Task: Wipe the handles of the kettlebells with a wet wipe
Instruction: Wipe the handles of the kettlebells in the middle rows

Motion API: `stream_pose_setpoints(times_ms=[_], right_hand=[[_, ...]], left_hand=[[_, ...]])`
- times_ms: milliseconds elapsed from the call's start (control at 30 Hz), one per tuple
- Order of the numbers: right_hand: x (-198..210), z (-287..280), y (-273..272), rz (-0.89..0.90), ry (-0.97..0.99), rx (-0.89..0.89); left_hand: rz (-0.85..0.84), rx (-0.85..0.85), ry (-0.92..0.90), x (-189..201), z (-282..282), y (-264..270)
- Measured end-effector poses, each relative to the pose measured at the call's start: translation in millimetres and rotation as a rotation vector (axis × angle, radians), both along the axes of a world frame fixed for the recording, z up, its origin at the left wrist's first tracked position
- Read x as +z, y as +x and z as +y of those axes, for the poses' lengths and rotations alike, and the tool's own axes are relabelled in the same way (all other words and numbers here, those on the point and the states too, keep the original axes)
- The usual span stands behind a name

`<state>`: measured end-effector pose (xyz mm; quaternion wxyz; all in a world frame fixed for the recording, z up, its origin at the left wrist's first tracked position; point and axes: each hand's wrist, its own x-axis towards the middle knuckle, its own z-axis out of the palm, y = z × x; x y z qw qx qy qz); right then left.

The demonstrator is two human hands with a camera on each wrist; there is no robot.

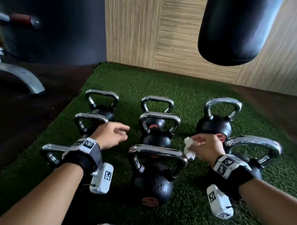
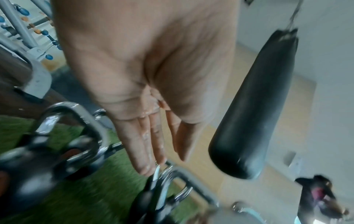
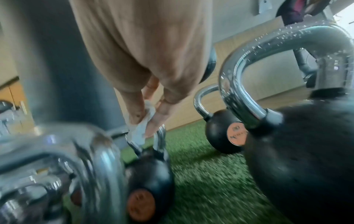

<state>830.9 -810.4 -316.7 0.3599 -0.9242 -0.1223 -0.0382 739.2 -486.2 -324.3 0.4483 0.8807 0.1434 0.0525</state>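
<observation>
Kettlebells: black balls with chrome handles (image 1: 158, 151), orange end discs, standing in rows on green turf (image 1: 196, 210).
Wipe (image 1: 188, 149): small, white, crumpled, hanging just above and right of the near middle handle.
Right hand (image 1: 206, 147): pinches the wipe between thumb and fingers.
Left hand (image 1: 112, 133): empty, fingers straight and relaxed, hovering over the left row.
Progress: droplets show on the right-row handle (image 3: 283, 45), so likely some wiped; hard to say how many remain.
Next: probably the middle handle.
</observation>
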Motion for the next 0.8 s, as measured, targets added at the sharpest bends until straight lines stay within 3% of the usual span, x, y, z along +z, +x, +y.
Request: stream_pose_setpoints(times_ms=[100, 167, 333, 533, 633, 700, 767, 800], right_hand=[[36, 16, -5, 0.076, 0.414, 0.143], [54, 31, -17, 0.118, 0.532, 0.29], [69, 67, -43, -0.031, 0.403, 0.382], [72, 76, -52, -0.279, 0.301, 0.295], [71, 68, -54, -0.282, 0.165, 0.344], [66, 55, -48, -0.119, 0.104, 0.436], [50, 41, -40, 0.022, 0.216, 0.4], [38, 37, -35, 0.042, 0.273, 0.291]], left_hand=[[-0.104, -0.046, -0.298, 39, -9, 3], [-0.089, -0.105, -0.413, 60, -21, 1], [0.029, -0.248, -0.581, 81, -50, -5], [-0.041, -0.372, -0.695, 81, -54, -11], [-0.053, -0.387, -0.624, 82, -53, -9], [-0.083, -0.365, -0.518, 80, -52, -6], [-0.144, -0.359, -0.341, 76, -52, -5], [-0.181, -0.376, -0.21, 73, -54, -4]])
